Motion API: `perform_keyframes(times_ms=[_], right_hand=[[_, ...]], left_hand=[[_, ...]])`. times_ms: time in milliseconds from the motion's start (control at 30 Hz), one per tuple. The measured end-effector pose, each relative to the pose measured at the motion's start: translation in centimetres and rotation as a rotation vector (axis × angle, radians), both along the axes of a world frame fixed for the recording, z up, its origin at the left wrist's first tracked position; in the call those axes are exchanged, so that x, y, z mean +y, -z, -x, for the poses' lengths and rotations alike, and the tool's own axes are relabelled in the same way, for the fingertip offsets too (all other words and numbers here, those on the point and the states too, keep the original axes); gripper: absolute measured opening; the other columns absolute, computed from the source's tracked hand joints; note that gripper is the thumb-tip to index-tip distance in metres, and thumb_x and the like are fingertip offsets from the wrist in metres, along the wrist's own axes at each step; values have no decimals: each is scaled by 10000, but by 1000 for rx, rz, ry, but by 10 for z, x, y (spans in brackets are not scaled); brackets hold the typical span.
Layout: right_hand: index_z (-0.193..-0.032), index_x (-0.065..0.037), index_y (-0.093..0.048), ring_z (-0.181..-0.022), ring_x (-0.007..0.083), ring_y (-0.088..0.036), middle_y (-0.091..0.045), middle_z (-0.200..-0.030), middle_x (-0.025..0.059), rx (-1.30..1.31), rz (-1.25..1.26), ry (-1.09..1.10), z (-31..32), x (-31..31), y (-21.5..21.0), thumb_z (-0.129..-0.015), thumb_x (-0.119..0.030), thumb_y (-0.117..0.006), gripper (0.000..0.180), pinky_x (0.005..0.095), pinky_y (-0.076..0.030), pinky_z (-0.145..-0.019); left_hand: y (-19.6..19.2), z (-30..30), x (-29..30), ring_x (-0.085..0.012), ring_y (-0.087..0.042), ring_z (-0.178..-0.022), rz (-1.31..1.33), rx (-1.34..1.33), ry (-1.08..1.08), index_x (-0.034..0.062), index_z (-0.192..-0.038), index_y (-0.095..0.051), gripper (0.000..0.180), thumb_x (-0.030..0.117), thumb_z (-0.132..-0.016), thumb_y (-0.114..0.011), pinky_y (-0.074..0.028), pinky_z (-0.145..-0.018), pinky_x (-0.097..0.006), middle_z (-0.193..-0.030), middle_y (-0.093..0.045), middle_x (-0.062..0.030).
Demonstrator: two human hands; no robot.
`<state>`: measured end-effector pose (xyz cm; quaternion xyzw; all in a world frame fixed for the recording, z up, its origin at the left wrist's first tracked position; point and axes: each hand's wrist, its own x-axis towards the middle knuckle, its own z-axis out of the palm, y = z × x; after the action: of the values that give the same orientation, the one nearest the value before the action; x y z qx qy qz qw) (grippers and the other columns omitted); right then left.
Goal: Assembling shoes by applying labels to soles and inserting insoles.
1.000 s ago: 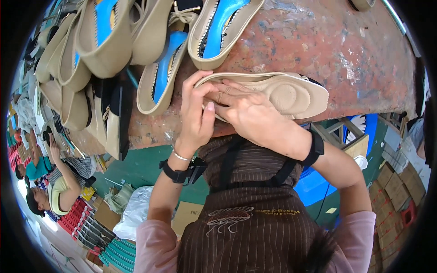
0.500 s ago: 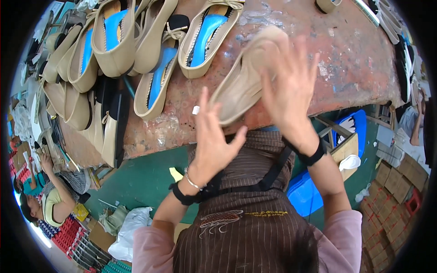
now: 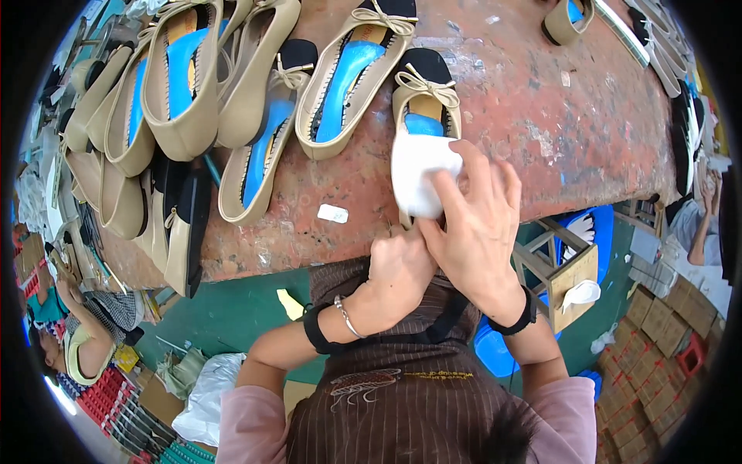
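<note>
A beige ballet flat (image 3: pixel 451 116) with a black toe and a bow lies on the worn red table, toe pointing away from me. Over its heel half is a smooth white pad (image 3: pixel 417 172), blurred by motion. My right hand (image 3: pixel 483 224) grips this pad between thumb and fingers at its right side. Close by, my left hand (image 3: pixel 402 267) is curled into a fist at the shoe's heel end, touching my right thumb; what its fingers hold is hidden. Blue lining shows inside the shoe beyond the pad.
Several similar beige flats (image 3: pixel 182 85) crowd the table's left side, some stacked. A small white slip (image 3: pixel 333 213) lies nearby. One more shoe (image 3: pixel 568 19) stands at the far right. Below the table's edge stands a wooden stool (image 3: pixel 576 282) bearing a white pad (image 3: pixel 581 294). Another person (image 3: pixel 85 332) sits at left.
Both hands were spread around a blurred beige shoe piece. Now they have come together, the flat sits farther up on the table, and a white pad is in the right hand.
</note>
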<state>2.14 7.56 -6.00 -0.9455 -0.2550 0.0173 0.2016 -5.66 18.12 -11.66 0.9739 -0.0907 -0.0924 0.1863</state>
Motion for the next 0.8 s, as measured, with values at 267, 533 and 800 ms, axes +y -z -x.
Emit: perform_keyframes(times_ms=[267,533,800], right_hand=[[-1301,63,-556,-1205,416,-609,-639,-1260,262,65,-76,23,8,-5,25,-769,87,-588,534,559,-301,-1171],[-1432,43,-453,-1272,387,-564,-600,-1321,243,-119,33,35,-32,22,67,-777,64,-575,667,579,-224,-1193],[-1364,122,-411,-1334,465,-438,-480,-1365,333,-54,56,-9,-51,21,74,-800,24,-480,576,632,-169,-1182]], left_hand=[[-5,-4,-1,-218,-650,-579,-91,-27,37,27,-872,-719,222,158,-692,-717,-531,-510,-330,-1043,-655,-117],[-2,-8,7,-262,-672,-569,-3,-46,70,-2,-791,-719,204,187,-721,-747,-532,-502,-350,-1017,-673,-150],[-6,-13,3,-265,-695,-618,33,-34,41,-2,-947,-708,269,168,-745,-760,-565,-561,-366,-1033,-666,-155]])
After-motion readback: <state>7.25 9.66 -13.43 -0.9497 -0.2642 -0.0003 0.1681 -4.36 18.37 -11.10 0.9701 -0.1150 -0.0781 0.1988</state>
